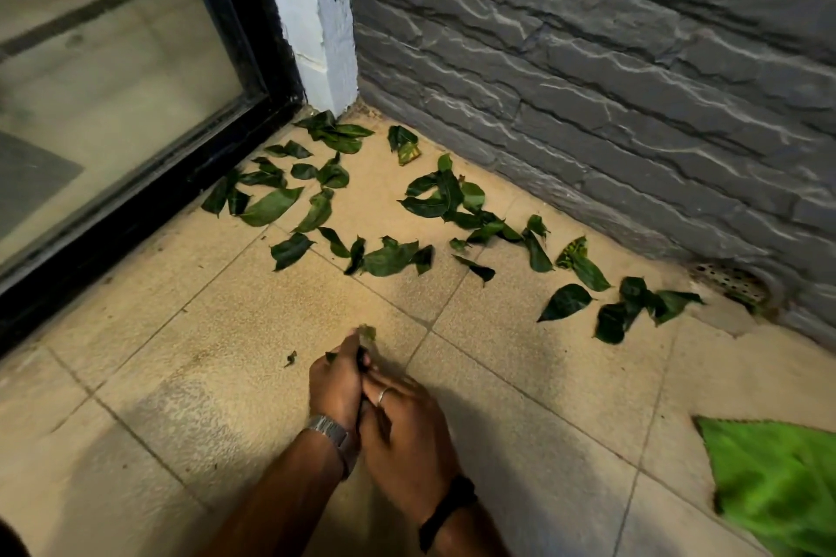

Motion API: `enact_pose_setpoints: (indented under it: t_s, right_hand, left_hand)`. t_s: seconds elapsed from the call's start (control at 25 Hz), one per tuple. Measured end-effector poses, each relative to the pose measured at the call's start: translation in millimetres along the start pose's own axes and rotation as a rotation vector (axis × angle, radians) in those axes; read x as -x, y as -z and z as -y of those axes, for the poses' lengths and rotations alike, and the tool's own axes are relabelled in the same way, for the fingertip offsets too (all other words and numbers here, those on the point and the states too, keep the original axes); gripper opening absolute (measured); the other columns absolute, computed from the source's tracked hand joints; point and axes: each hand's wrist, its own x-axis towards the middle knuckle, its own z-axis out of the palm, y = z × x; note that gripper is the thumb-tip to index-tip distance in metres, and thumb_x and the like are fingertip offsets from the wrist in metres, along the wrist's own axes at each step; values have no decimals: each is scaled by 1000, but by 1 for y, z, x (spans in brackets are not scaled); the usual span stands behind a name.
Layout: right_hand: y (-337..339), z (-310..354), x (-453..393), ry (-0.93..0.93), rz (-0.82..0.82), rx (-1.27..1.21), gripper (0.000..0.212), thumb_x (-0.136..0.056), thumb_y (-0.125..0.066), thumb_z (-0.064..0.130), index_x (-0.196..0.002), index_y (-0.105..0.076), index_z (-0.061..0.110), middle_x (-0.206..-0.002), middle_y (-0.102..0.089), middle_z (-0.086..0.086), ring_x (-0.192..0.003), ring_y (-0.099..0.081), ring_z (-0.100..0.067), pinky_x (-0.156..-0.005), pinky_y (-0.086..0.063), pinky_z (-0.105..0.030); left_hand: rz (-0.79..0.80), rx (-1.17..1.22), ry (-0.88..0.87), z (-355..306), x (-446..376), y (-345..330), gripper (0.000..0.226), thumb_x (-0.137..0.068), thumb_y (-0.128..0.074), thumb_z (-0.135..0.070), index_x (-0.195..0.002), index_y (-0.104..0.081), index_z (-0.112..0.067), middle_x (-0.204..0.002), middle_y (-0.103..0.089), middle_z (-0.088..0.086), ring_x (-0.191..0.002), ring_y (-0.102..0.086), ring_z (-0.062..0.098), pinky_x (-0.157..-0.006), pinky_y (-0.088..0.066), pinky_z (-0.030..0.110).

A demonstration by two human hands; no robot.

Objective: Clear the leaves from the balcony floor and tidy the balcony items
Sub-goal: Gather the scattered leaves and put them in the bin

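Balcony corner, lit unevenly: beige tiled floor [235, 330] meeting a dark stone-faced wall [610, 81] on the right, a black-framed glass door [113, 72] on the left, a white-painted pillar [316, 14] in the angle between.

Green leaves [389, 258] scattered in a loose band across the far part of the floor, thickest along the door frame and toward the corner, thinning along the foot of the wall toward a perforated drain [728, 280] set at the floor's right edge. A few leaves just beside that drain, possibly blown or washed there. One small scrap [290, 358] lying apart, near the hands.

Both hands low over the near-middle tiles, pressed together side by side. Left hand [337, 384], with a metal watch at the wrist, curled around a small bunch of leaf pieces, green tips poking out past the fingertips. Right hand [402, 425], ringed, dark band at the wrist, fingers bent in against the left, seemingly helping to pack or steady the bunch; whether actually gripping any leaf, cannot tell. Held so, probably, to gather pickings in one fist before carrying them off.

Bright green cloth or bag [778, 479] at the floor's near right corner, partly out of view; likely the place for the collected leaves, though unconfirmed.

No brand, label or writing readable anywhere, the watch face included.

Most of the clearing judged not yet done.
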Motion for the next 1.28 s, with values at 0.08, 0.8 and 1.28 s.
enact_pose_setpoints:
  t_s: [0.08, 0.8, 1.28]
  right_hand:
    - [29, -17, -2, -9, -4, -109, 35, -92, -56, 10, -119, -73, 23, -120, -69, 15, -114, -57, 6, -100, -48, -22]
    - [88, -80, 6, -1, -442, 189, 21, -93, -62, 4, -107, -75, 14, -106, -69, -1, -98, -62, -10, -88, -49, -18]
    - [188, -139, -12, -313, -395, 258, 32, -92, -58, 4, -113, -74, 22, -120, -70, 7, -106, -64, -5, -100, -45, -16]
  left_hand:
    - [0, 32, 3, -4, 3, -4, 46, -94, -61, -36, -54, -62, -13, -50, -57, 3, -49, -54, 21, -51, -47, 29]
    - [432, -7, 73, 19, 41, -72, 30, -97, -58, -34, -85, -72, -10, -70, -69, 3, -57, -62, 19, -46, -46, 20]
    - [348, -224, -208, 31, 44, -83, 52, -100, -54, -35, -53, -44, -16, -48, -39, -3, -43, -35, 10, -54, -30, 26]
